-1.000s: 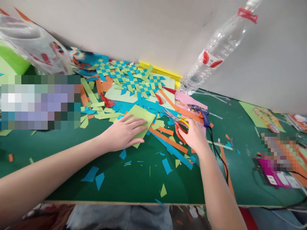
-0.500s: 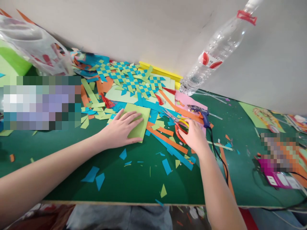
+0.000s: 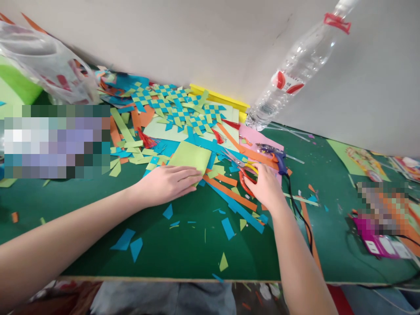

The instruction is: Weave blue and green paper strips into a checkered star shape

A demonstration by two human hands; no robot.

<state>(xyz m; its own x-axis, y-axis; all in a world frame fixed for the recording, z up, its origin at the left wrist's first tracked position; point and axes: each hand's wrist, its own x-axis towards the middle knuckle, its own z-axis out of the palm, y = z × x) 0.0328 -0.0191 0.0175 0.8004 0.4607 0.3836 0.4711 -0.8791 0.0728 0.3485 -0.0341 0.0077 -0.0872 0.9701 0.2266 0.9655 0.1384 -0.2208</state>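
Note:
My left hand (image 3: 173, 183) lies with its fingers stretched out over the lower edge of a light green square of paper (image 3: 190, 156); its thumb is hidden. Just beyond that paper, woven blue and green checked paper pieces (image 3: 180, 109) are piled on pale sheets. Scissors (image 3: 241, 163) with red and yellow handles are gripped by my right hand (image 3: 266, 183), their blades pointing up and left over paper strips. Orange strips (image 3: 232, 192) and blue strips (image 3: 236, 208) lie between the two hands.
A clear plastic bottle (image 3: 292, 74) stands against the wall. A blue glue gun (image 3: 278, 159) with a black cord lies on pink paper right of the scissors. At the left stands a plastic bag (image 3: 49, 61). Paper scraps (image 3: 124, 238) dot the green table (image 3: 183, 258).
The green paper has turned and shifted slightly under my left hand. That hand's fingers were spread over the paper and now lie closer together along its lower edge. The right hand keeps its place.

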